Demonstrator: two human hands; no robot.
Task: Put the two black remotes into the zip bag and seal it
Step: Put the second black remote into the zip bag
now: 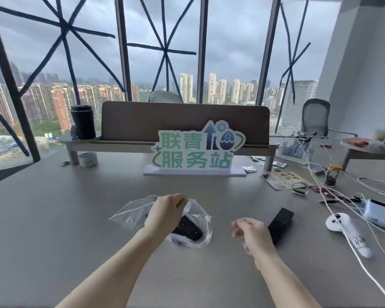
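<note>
A clear zip bag [131, 215] lies on the grey table, its mouth turned to the right. My left hand [165, 213] pinches the upper lip of that mouth and holds it up. One black remote [190, 227] lies inside the bag, close to the mouth. The second black remote [280, 223] rests on the table to the right, outside the bag. My right hand [251, 235] hovers between the bag and this remote, fingers apart and blurred, holding nothing.
A green and white sign [196, 152] stands behind the bag. White cables, a white controller [340, 223], a white box [380, 213] and small items crowd the right side. A tape roll [88, 159] and a black tumbler [83, 122] are at the back left.
</note>
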